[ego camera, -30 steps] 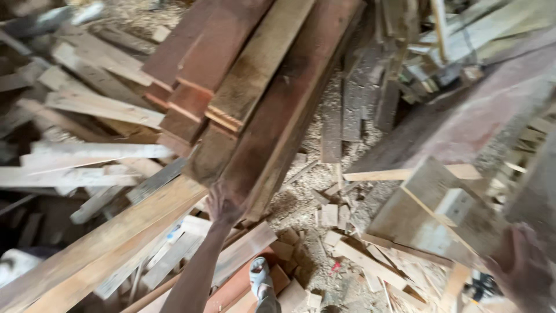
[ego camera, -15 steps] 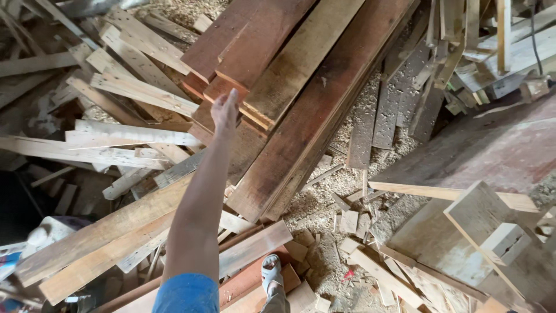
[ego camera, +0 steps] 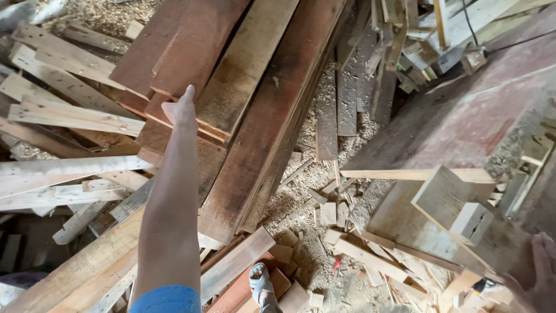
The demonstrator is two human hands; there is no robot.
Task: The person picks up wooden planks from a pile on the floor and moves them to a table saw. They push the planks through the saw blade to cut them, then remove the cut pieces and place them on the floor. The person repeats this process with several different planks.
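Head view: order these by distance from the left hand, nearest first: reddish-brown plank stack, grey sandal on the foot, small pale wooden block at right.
1. Reddish-brown plank stack: the left hand is at its lower end, top centre.
2. Grey sandal on the foot: bottom centre, down past the elbow.
3. Small pale wooden block: far right, on the board frame.

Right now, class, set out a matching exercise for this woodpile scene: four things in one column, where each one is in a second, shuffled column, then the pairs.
Things:
1. left hand
2. right hand
3. sandalled foot
4. sawdust

Places:
A. lower right corner, beside pale offcuts
B. on the ground between the planks and scraps
C. stretched out to the end of a reddish plank in the stack
D. bottom centre, among short wood blocks

Pairs: 1-C, 2-A, 3-D, 4-B
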